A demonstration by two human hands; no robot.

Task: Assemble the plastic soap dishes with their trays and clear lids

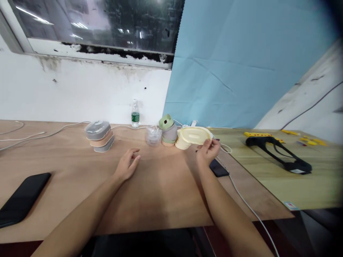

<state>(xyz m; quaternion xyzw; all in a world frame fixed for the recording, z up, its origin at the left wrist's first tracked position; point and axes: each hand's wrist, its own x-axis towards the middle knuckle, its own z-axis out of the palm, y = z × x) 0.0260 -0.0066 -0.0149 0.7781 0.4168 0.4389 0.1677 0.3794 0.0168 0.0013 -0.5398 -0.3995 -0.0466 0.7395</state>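
My right hand [208,151] pinches the near right end of a pale yellow oval lid or shallow tray [195,135]. That piece is raised and partly overlaps a stack of cream-coloured cups or bowls [182,143]; whether they touch is unclear. Beside it stands a stack of grey and peach pieces [169,134], with a tilted green piece [166,122] on top that has a dark opening. Clear plastic pieces [153,136] are stacked to their left. My left hand [128,165] lies on the wooden table, fingers apart and holding nothing.
Grey and peach lidded boxes [99,136] are stacked at left, near a water bottle [135,115]. A large black phone [23,196] lies front left, a smaller one [219,168] by my right wrist. White cables, a black strap frame [280,155] and yellow parts [308,141] are around.
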